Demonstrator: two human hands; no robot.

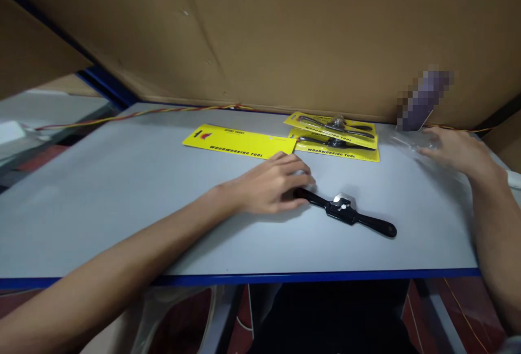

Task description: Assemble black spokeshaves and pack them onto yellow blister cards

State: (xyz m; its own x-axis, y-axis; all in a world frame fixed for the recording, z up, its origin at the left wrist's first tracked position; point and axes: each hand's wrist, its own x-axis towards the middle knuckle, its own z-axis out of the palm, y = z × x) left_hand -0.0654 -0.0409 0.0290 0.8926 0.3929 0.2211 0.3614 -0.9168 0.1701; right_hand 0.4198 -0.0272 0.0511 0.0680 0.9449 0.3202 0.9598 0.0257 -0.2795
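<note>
Spokeshave (342, 210): in the head view, the unit lay on the grey table (228, 245) near the front edge, forward of 2 carded spokeshaves (331, 137) and the yellow card (240, 142). The left hand (277, 180) was half curled, its fingers and thumb at the left handle end; a firm grip could not be confirmed. The right hand (459, 147) was partly open beside clear plastic (411, 142); whether it pinched the plastic could not be determined. Handling, as judged: the body was probably rigid metal, moderately heavy for its size, not fragile, and slightly slippery where glossy. The correct hold was on the 2 handles; the centre was to be avoided, since the blade there could be sharp. Appearance: glossy black finish, 2 slim handles flaring toward rounded ends, a hole in the right end, and bright silver fittings at mid-length.
</note>
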